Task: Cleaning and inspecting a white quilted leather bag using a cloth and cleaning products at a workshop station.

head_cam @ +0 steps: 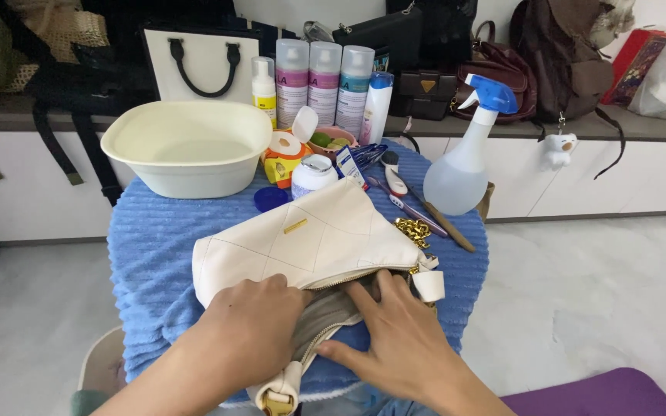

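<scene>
Your left hand (pixel 244 335) and right hand (pixel 402 343) – both spread flat, gripping nothing – press the cream handbag (pixel 310 239), whose open zipper runs crosswise between them on the bench (pixel 148 246).

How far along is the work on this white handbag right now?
Done: white handbag lies unzipped on the blue cloth. In hand: left hand and right hand spread its opening, showing grey lining. Left: spray bottle, basin and brushes sit untouched.

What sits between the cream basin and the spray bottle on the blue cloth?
In the head view, between the basin and the spray bottle: an orange tape dispenser, a white jar and some brushes.
</scene>
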